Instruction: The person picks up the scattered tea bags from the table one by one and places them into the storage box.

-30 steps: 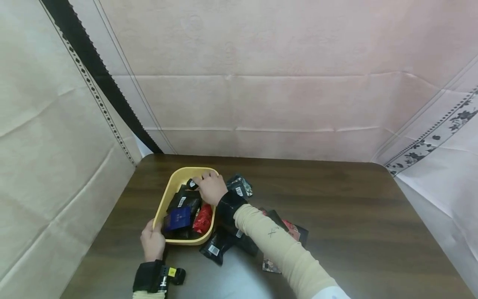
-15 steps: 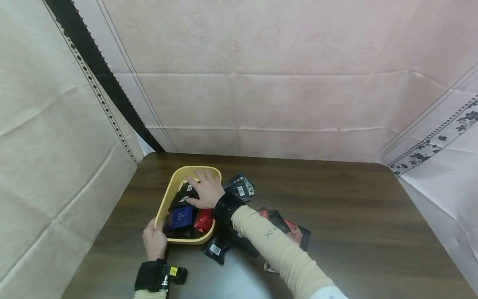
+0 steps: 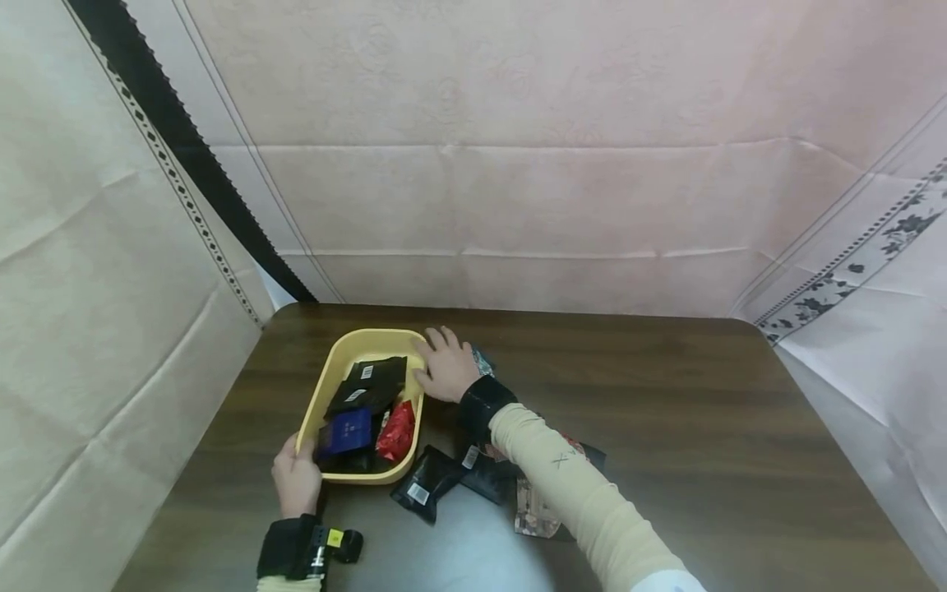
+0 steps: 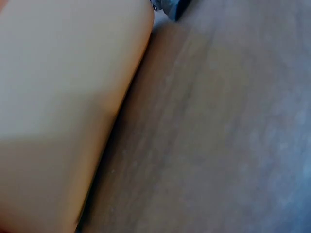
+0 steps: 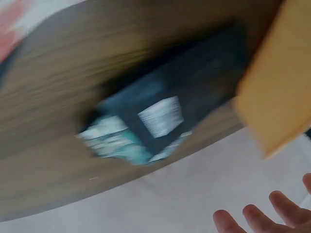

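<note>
A yellow plastic basket [image 3: 362,478] stands on the left part of the table. My left hand [image 3: 296,481] grips its near-left rim; in the left wrist view the basket wall [image 4: 63,97] fills the left side. Inside lie black packets [image 3: 373,380], a dark blue box [image 3: 349,432] and a crinkled red packet [image 3: 396,432]. Over the basket's far-right rim is my right hand [image 3: 449,367], fingers spread and nothing in them. Below that hand, the right wrist view has a blurred black packet [image 5: 204,77] with a white label, lying over a teal-and-white patterned one [image 5: 114,138].
Just right of the basket, black packets [image 3: 427,485] with white labels lie on the wooden table [image 3: 710,444]. A pale patterned packet [image 3: 534,510] is partly under my right forearm. Light cloth [image 3: 518,205] hangs behind the table and at both sides.
My right hand lets go of a small black item at the basket's far end, spreads its fingers and moves right to the rim. The left hand keeps its hold.
</note>
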Tool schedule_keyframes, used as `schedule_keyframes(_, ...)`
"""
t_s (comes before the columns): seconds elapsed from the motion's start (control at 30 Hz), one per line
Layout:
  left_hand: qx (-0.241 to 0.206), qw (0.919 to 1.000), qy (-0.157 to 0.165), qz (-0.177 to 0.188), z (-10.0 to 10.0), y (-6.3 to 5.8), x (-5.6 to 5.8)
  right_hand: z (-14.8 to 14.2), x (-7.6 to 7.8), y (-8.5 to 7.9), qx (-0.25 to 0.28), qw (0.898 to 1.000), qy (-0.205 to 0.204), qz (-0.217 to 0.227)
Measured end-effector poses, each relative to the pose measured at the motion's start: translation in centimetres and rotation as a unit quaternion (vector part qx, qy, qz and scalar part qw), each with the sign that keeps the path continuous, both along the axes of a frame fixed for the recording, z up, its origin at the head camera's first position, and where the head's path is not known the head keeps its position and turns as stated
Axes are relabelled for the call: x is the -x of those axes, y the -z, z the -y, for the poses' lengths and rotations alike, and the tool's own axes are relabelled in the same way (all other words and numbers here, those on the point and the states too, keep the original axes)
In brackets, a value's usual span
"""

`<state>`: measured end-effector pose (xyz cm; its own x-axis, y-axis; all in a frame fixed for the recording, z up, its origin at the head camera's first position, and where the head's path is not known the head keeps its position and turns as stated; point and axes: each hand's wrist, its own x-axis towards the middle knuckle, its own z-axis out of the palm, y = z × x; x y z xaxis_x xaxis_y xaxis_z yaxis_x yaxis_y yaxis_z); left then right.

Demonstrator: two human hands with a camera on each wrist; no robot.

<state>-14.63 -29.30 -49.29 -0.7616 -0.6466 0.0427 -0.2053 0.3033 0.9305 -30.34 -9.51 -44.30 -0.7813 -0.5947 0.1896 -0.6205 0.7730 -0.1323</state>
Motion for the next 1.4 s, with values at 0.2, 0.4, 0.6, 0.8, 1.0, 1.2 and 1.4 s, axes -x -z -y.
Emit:
schedule_keyframes(0.2, 0.0, 1.0, -0.001, 0.002, 0.3, 0.0, -0.1, -2.1, 0.8, 1.7, -0.03, 0.999, 0.025, 0.025)
schedule_keyframes(0.4, 0.003, 1.0, 0.0, 0.004, 0.2, 0.1, -0.1, -2.8, 0.7, 2.7, -0.092, 0.994, 0.015, 0.054)
schedule_keyframes(0.6, 0.018, 0.9998, -0.006, 0.004, 0.1, 0.2, -0.1, -2.5, 0.7, 3.3, -0.116, 0.991, 0.033, 0.051)
schedule_keyframes(0.8, 0.007, 1.0, -0.004, 0.003, 0.1, 0.2, 0.0, -2.4, 0.9, 4.1, -0.14, 0.99, 0.029, 0.005)
schedule_keyframes(1.0, 0.0, 1.0, -0.002, 0.005, 0.0, 0.1, 0.1, -3.0, 1.0, 4.4, -0.079, 0.996, 0.01, -0.039)
schedule_keyframes(1.2, 0.011, 0.9999, -0.006, -0.006, -0.1, 0.1, 0.1, -4.7, 1.2, 3.5, -0.013, 0.998, 0.01, -0.058)
schedule_keyframes(1.4, 0.007, 1.0, -0.001, 0.0, 0.0, 0.1, 0.1, -6.0, 1.5, 2.8, 0.005, 0.998, 0.026, -0.058)
